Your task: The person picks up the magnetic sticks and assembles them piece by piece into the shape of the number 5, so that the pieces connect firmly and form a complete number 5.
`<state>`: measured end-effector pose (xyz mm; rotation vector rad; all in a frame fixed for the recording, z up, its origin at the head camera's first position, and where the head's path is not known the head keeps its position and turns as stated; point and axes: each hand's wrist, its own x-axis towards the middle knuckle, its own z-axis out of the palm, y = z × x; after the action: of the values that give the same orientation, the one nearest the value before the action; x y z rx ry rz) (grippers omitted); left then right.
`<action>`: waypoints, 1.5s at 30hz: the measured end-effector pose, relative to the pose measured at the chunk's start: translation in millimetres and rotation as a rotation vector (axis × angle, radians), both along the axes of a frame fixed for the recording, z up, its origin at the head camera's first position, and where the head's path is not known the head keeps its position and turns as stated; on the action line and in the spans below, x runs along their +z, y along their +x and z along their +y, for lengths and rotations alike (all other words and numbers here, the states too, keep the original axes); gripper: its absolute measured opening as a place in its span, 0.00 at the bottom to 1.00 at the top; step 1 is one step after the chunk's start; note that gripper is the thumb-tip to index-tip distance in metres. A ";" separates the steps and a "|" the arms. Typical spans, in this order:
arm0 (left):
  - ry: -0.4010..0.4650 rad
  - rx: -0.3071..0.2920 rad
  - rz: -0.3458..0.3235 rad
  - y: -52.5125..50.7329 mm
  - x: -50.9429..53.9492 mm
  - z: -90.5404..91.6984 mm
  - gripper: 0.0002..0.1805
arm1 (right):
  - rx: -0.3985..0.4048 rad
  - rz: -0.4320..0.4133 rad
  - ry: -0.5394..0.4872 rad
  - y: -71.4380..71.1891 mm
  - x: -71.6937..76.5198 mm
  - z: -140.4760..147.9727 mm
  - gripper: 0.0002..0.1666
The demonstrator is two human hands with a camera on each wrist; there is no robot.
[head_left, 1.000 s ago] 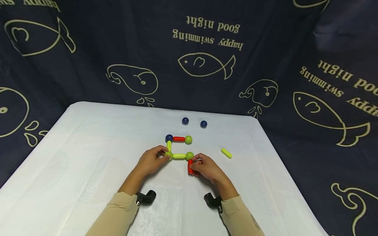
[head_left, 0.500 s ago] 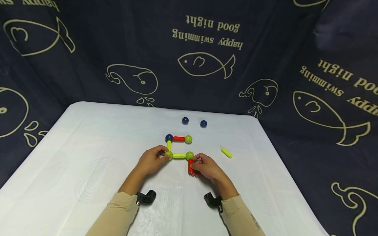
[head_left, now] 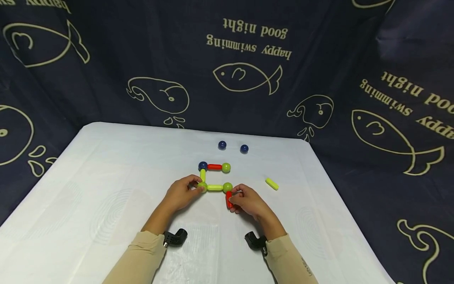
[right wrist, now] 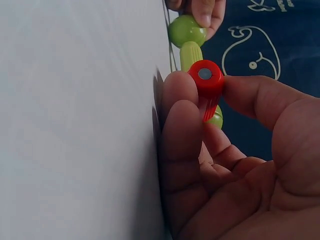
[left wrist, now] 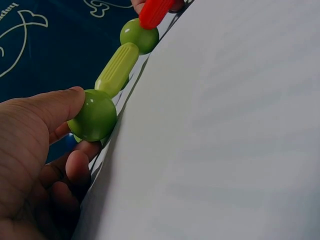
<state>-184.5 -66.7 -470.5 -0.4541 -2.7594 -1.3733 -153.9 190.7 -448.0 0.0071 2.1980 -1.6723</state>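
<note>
My left hand (head_left: 182, 194) pinches a green ball (left wrist: 95, 116) at the corner of a joined figure of magnetic rods and balls. From that ball a yellow-green rod (head_left: 214, 187) runs right to a second green ball (head_left: 227, 187). Another yellow-green rod (head_left: 203, 176) leads away to a dark blue ball (head_left: 203, 166), followed by a red rod (head_left: 214, 167) and a green ball (head_left: 226, 167). Between thumb and fingers, my right hand (head_left: 249, 201) holds a red magnetic rod (right wrist: 207, 79), its silver end facing the right wrist camera. The rod's other end meets the second green ball.
Two loose dark blue balls, one at the left (head_left: 222, 145) and one at the right (head_left: 244, 148), lie toward the far edge of the white table (head_left: 142, 146). A loose yellow-green rod (head_left: 272, 184) lies right of the figure. A dark printed cloth (head_left: 248, 106) hangs behind.
The near end of the red rod in my right hand has shifted very slightly away from me. The left hand and the rest of the figure look unchanged.
</note>
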 end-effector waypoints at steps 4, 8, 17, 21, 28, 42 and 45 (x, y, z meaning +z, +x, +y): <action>-0.007 0.001 -0.001 0.3 1.1 -0.1 0.12 | 0.002 0.003 0.008 0.6 0.5 0.2 0.16; -0.011 0.002 -0.001 0.2 1.7 0.0 0.13 | 0.002 0.005 0.010 1.6 2.0 0.0 0.15; -0.021 0.001 -0.008 1.2 0.2 -1.0 0.14 | 0.022 0.009 0.008 2.7 -0.2 0.6 0.15; -0.019 -0.001 0.002 0.9 0.6 -1.4 0.14 | 0.024 0.017 0.007 2.9 0.5 0.3 0.15; -0.022 -0.006 0.003 0.6 2.2 -0.5 0.13 | 0.018 0.013 0.017 3.2 1.9 0.2 0.16; -0.019 -0.010 0.001 1.6 2.2 -0.5 0.14 | 0.010 0.016 0.044 4.1 -0.2 -0.1 0.17; -0.013 -0.009 0.004 1.6 1.3 -0.7 0.14 | 0.010 0.024 0.053 3.5 -2.1 0.0 0.18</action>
<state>-182.9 -67.4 -469.2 -0.4694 -2.7680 -1.3557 -150.4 190.7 -450.2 -0.0102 2.2561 -1.6169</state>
